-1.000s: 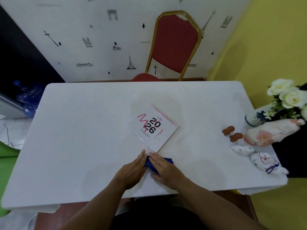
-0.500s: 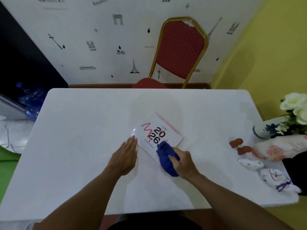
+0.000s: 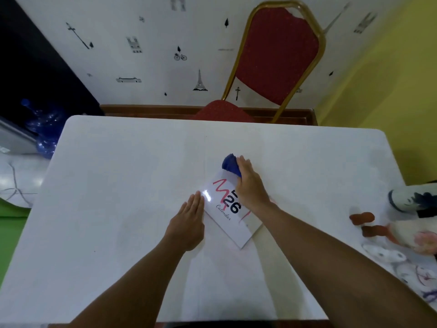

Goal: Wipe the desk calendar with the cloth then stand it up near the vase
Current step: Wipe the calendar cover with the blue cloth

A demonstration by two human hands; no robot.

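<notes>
The white desk calendar, printed "26" with a red scrawl, lies flat in the middle of the white table. My right hand presses a bunched blue cloth onto the calendar's far corner and hides part of the print. Flat on the table, fingers together, my left hand touches the calendar's left edge. The blue-and-white vase sits at the table's right edge, its flowers out of frame.
Two small brown pieces and white soft toys crowd the table's right side beside the vase. A red chair with a gold frame stands behind the far edge. The yellow wall runs along the right.
My right hand has slid the blue cloth from the calendar's near edge up across its face to the far corner. My left hand has shifted onto the calendar's left edge.
</notes>
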